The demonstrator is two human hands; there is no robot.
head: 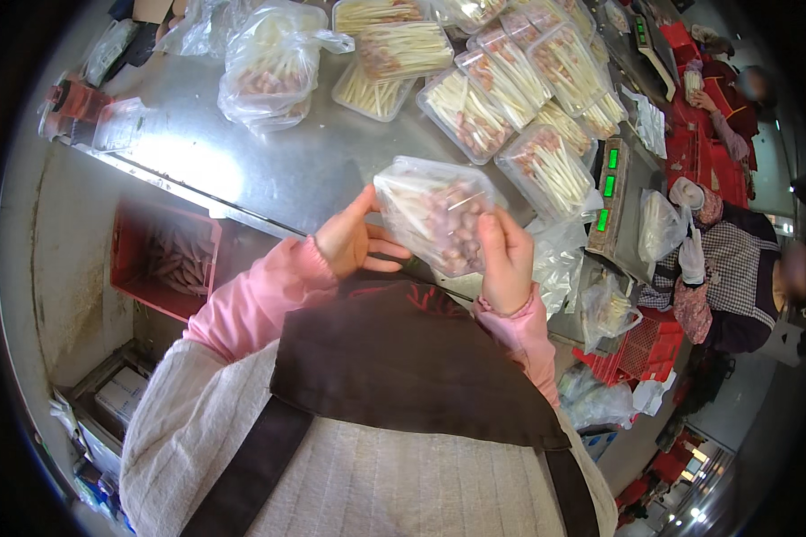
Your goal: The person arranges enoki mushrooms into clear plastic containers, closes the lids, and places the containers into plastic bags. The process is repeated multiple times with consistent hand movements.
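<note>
A clear plastic tray (436, 215) wrapped in film is held up in front of me, slightly blurred. It holds what look like long white-stemmed mushrooms with pinkish-brown caps. My right hand (507, 262) grips its right edge, thumb on top; the fingers underneath are partly hidden. At the tray's left side is my left hand (359, 238), its fingers spread and its thumb side close against the edge; whether it touches is unclear. Beyond lies a steel table (295, 161) with several filled trays (467, 114) overlapping in a pile. A knotted plastic bag (272, 74) of trays stands at the upper left.
To the right is a scale (608, 201) with green displays. A gloved person (719, 262) handles a plastic bag (661, 225) beside it; another person (725, 107) works farther off. A red crate (164, 262) stands below the table at left, and a red-lidded container (80, 101) sits near the table's left corner.
</note>
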